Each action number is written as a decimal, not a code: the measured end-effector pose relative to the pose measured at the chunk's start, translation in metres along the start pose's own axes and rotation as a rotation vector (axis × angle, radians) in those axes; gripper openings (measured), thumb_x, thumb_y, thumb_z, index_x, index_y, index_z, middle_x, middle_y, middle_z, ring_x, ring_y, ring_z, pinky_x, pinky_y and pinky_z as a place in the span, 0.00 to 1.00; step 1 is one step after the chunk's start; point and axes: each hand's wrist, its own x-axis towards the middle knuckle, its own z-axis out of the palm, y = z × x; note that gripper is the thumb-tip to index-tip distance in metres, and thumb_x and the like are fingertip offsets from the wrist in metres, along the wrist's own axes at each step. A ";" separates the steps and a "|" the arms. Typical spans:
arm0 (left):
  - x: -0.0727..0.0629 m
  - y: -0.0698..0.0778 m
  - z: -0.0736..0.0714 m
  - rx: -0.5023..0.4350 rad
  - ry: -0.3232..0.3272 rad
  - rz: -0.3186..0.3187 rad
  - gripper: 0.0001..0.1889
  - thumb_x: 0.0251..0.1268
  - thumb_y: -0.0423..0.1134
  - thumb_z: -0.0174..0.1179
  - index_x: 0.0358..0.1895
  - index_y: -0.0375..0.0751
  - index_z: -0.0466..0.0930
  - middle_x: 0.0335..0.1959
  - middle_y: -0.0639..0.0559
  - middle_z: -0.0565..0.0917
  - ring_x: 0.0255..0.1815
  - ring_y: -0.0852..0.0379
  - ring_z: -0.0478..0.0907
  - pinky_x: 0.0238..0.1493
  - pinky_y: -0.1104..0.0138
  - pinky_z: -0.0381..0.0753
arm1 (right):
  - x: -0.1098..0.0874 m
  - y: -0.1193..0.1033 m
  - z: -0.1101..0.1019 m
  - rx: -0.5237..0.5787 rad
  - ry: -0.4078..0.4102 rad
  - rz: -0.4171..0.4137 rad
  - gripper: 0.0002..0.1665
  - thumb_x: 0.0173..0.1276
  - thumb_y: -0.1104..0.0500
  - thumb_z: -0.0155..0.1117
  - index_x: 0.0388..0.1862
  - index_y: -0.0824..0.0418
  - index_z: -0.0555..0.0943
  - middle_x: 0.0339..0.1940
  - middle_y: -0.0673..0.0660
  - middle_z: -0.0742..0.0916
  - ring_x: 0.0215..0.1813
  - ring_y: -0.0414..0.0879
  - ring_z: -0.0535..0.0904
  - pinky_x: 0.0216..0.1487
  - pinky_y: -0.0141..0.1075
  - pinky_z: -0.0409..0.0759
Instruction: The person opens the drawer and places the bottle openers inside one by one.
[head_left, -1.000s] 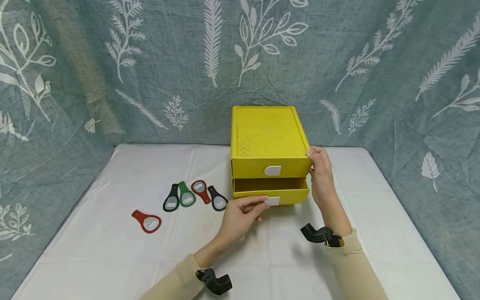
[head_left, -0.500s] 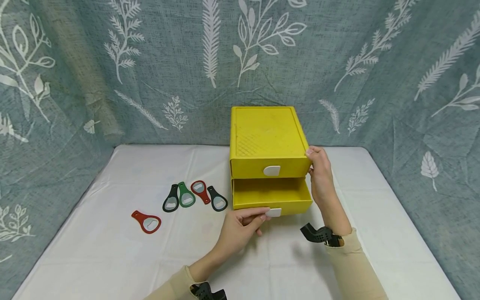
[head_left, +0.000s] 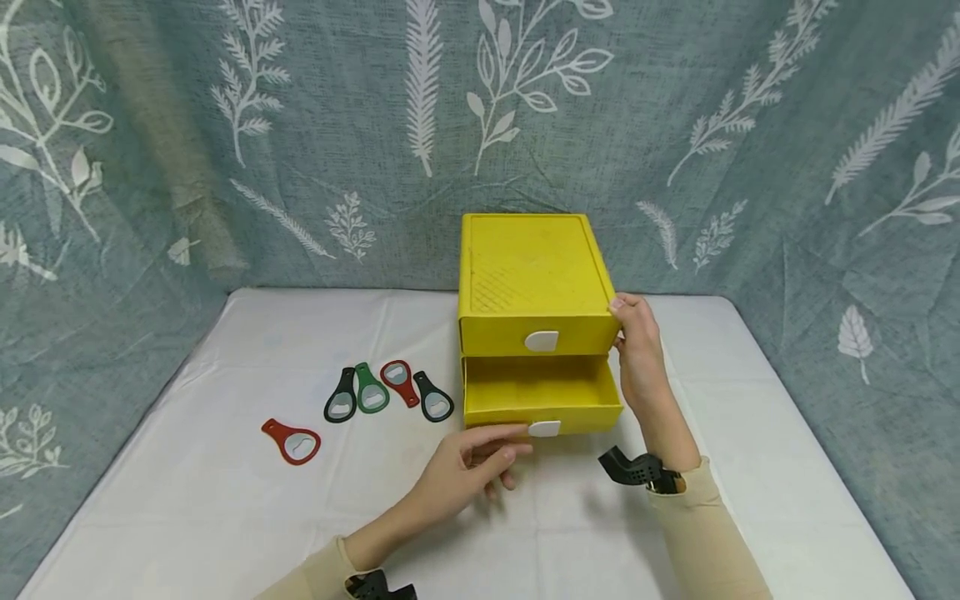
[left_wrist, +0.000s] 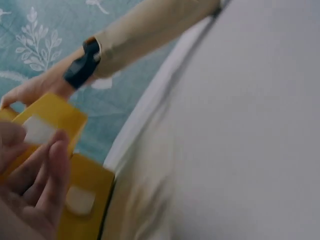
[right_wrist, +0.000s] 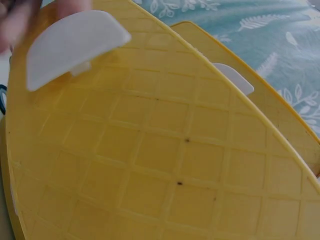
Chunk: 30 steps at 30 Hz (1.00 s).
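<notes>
A yellow two-drawer storage box stands on the table with its upper drawer closed. The lower drawer is pulled out, and its inside shows bare yellow. My left hand is just left of that drawer's white handle, the index fingertip right at its edge and the fingers loosely spread. With thumb at the top front corner and fingers down the side, my right hand holds the box's right side. The right wrist view shows the gridded underside of the drawer.
Several bottle openers lie left of the box: a black one, a green one, a red one and another black one. A second red opener lies nearer the front left. A patterned curtain hangs behind the white-covered table.
The lower drawer has slid out toward me with my left hand at its handle. Since then my left fingers have loosened and drawn back slightly left. My right hand stays on the box.
</notes>
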 end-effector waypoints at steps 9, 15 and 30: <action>-0.039 -0.001 -0.064 0.318 -0.126 0.026 0.15 0.64 0.44 0.68 0.51 0.42 0.84 0.43 0.51 0.86 0.40 0.57 0.82 0.38 0.63 0.83 | -0.001 0.001 0.002 -0.004 -0.009 -0.001 0.15 0.72 0.52 0.52 0.50 0.61 0.70 0.49 0.58 0.73 0.49 0.49 0.68 0.48 0.42 0.62; -0.058 0.009 -0.121 0.440 -0.103 0.009 0.19 0.57 0.46 0.74 0.50 0.43 0.85 0.45 0.51 0.86 0.44 0.51 0.82 0.43 0.62 0.82 | -0.001 0.001 0.001 0.004 -0.003 -0.009 0.13 0.72 0.53 0.52 0.49 0.60 0.70 0.49 0.58 0.73 0.49 0.49 0.68 0.47 0.42 0.61; -0.121 0.011 -0.228 0.575 0.182 -0.222 0.16 0.62 0.37 0.70 0.53 0.42 0.84 0.44 0.49 0.86 0.42 0.53 0.81 0.40 0.66 0.80 | 0.000 0.003 0.000 0.015 -0.004 -0.025 0.10 0.73 0.55 0.51 0.47 0.58 0.71 0.49 0.58 0.74 0.50 0.49 0.69 0.50 0.43 0.62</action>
